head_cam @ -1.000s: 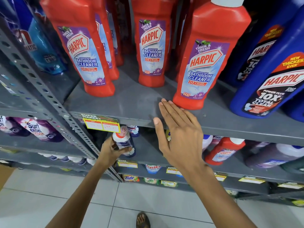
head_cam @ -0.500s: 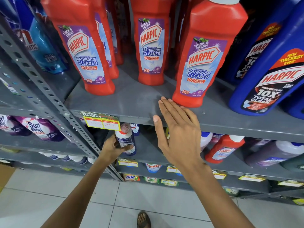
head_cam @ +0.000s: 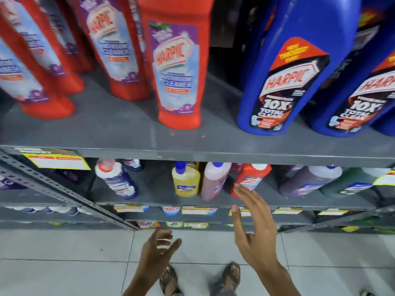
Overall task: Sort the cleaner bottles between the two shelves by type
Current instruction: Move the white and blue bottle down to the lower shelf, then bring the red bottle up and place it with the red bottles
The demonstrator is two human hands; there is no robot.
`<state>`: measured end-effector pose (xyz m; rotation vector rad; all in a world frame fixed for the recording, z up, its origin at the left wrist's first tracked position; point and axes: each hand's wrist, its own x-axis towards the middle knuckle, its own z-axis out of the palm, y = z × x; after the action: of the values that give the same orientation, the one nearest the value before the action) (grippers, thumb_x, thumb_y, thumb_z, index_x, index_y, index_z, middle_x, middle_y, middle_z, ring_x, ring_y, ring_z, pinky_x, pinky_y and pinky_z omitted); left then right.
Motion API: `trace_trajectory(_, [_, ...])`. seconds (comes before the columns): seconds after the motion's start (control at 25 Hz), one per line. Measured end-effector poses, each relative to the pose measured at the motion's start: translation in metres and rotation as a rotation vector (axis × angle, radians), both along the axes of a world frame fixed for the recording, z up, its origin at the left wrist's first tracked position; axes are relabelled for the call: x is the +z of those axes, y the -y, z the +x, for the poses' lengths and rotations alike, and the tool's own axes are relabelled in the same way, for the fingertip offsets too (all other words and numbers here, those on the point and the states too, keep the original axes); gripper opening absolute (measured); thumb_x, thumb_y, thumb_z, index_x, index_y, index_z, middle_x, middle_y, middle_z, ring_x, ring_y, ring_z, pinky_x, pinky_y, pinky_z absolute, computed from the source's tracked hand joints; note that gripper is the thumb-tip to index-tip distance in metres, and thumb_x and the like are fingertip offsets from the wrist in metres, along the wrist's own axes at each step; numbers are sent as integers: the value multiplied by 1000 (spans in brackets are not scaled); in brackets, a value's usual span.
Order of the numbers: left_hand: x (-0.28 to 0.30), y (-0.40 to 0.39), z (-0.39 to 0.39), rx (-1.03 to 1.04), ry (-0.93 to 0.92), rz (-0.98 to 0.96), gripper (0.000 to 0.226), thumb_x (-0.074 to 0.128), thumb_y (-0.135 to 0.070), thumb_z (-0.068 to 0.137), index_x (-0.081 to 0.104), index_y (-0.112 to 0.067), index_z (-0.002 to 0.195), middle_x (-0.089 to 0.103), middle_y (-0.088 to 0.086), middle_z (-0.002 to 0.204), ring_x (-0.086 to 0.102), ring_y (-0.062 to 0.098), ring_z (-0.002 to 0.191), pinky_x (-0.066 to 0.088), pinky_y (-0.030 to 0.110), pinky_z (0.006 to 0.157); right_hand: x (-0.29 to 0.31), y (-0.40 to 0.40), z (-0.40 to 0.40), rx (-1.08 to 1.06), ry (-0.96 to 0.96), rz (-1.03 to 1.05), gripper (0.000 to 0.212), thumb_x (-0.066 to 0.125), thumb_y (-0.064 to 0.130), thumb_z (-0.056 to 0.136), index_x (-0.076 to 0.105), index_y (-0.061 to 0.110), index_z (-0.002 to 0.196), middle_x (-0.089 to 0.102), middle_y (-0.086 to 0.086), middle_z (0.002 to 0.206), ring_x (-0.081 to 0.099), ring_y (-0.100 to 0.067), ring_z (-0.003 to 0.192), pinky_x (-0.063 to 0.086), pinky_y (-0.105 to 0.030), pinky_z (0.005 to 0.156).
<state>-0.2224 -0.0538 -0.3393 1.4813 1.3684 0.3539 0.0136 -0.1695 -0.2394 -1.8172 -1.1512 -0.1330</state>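
Observation:
On the upper shelf [head_cam: 128,133] stand several red Harpic bathroom cleaner bottles [head_cam: 177,67] at the left and blue Harpic bottles [head_cam: 288,67] at the right. The lower shelf [head_cam: 154,189] holds a white and blue bottle [head_cam: 119,180], a yellow bottle [head_cam: 186,180], a pink bottle [head_cam: 213,180] and a small red Harpic bottle [head_cam: 250,178]. My right hand [head_cam: 254,231] is open, its fingertips just in front of the small red bottle. Lower down, over the floor, my left hand [head_cam: 158,248] is loosely open and empty.
Purple and dark green bottles [head_cam: 307,182] lie further right on the lower shelf. Yellow price tags [head_cam: 57,161] hang from the shelf edges. A perforated grey upright [head_cam: 64,193] runs diagonally at the left. Detergent packs fill the lowest shelves. My sandalled feet [head_cam: 230,276] are on the tiled floor.
The view has swung right and down. My left hand has let go of the white and blue bottle and dropped away. My right hand left the upper shelf edge and moved down towards the small red bottle.

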Motion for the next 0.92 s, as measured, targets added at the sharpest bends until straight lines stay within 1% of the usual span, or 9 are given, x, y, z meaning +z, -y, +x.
trace_trajectory(0.12, [27, 39, 76, -131, 115, 135, 34, 92, -10, 84, 73, -27, 108, 79, -14, 108, 77, 8, 103, 63, 23, 89, -33, 41, 54, -70, -114, -140, 43, 64, 23, 105, 65, 18, 148, 66, 9, 154, 63, -18, 143, 50, -50, 119])
trace_trajectory(0.2, [45, 52, 133, -169, 186, 235, 44, 90, -13, 87, 70, -27, 122, 76, -20, 120, 72, 1, 115, 58, 19, 100, -51, 59, 87, -99, -179, -223, 49, 63, 29, 105, 60, 19, 152, 60, 13, 156, 63, -19, 143, 49, -44, 118])
trace_trajectory(0.28, [58, 57, 181, -152, 210, 248, 62, 89, -15, 89, 60, -17, 144, 66, -9, 145, 64, 4, 132, 50, 24, 113, -70, 65, 115, -105, -216, -310, 56, 64, 32, 103, 56, 15, 156, 57, 8, 160, 61, -26, 145, 46, -39, 120])
trace_trajectory(0.4, [65, 54, 236, -157, 190, 230, 84, 87, -12, 91, 41, -2, 160, 50, 10, 163, 49, 25, 151, 42, 41, 127, -98, 57, 145, -53, -260, -472, 64, 61, 35, 109, 42, 11, 166, 45, -7, 173, 47, -28, 158, 40, -42, 130])
trace_trajectory(0.48, [62, 44, 259, -195, 123, 235, 84, 87, -12, 90, 40, 4, 158, 55, 20, 157, 52, 35, 147, 45, 47, 124, -119, 42, 158, 12, -251, -583, 69, 60, 33, 112, 31, 11, 170, 32, -10, 179, 33, -29, 166, 25, -38, 135])
trace_trajectory(0.6, [52, 25, 280, -115, 69, 147, 72, 90, -5, 86, 50, 8, 144, 69, 26, 135, 67, 41, 127, 54, 40, 112, -152, 31, 172, 105, -157, -731, 70, 45, 37, 117, 14, 12, 173, 7, -3, 183, 13, -24, 173, 2, -28, 136])
trace_trajectory(0.72, [38, 16, 287, -34, 99, 38, 68, 89, -3, 86, 52, 5, 142, 72, 24, 131, 72, 40, 124, 58, 55, 111, -172, 33, 178, 153, -63, -744, 70, 38, 40, 118, 0, 17, 172, -6, 3, 179, 0, -18, 172, 1, -33, 140])
trace_trajectory(0.8, [31, 12, 283, -28, 105, 38, 66, 92, -7, 84, 57, 2, 139, 75, 20, 130, 74, 37, 122, 60, 57, 108, -179, 34, 177, 155, -28, -744, 70, 34, 42, 118, -8, 21, 170, -10, 5, 180, -7, -14, 170, 0, -34, 140])
trace_trajectory(0.92, [40, 10, 269, -81, 140, 83, 65, 99, -10, 75, 67, 0, 131, 79, 19, 124, 75, 39, 118, 61, 58, 105, -177, 31, 177, 138, -19, -753, 69, 33, 39, 119, -6, 17, 171, -8, 2, 181, -9, -14, 169, -6, -31, 138])
